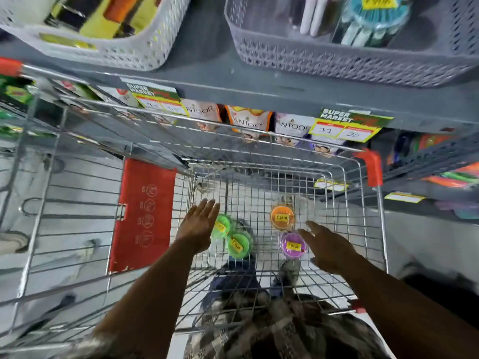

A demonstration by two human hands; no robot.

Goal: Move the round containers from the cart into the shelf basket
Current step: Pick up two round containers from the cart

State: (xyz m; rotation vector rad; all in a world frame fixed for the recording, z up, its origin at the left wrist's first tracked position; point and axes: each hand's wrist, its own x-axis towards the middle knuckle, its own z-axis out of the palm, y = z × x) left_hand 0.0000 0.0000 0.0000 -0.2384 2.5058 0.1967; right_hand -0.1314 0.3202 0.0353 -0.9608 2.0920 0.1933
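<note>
Head view, item one: our left hand [198, 226] open, fingers spread, empty, just left of two green containers [239, 244]. Right hand [328, 248] likewise open, empty, just right of the purple container [293, 245]; orange container [282, 217] beyond it. All four lie on the cart [337, 229] floor. Advice: pinch each lid rim squarely; the shelf basket [337, 60] waits above.

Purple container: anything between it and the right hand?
Nothing visible. The right hand is open just right of the purple container, which lies lid-up on the cart's wire floor. The orange container sits beyond it, and the two green containers are off to the left by the left hand.
</note>
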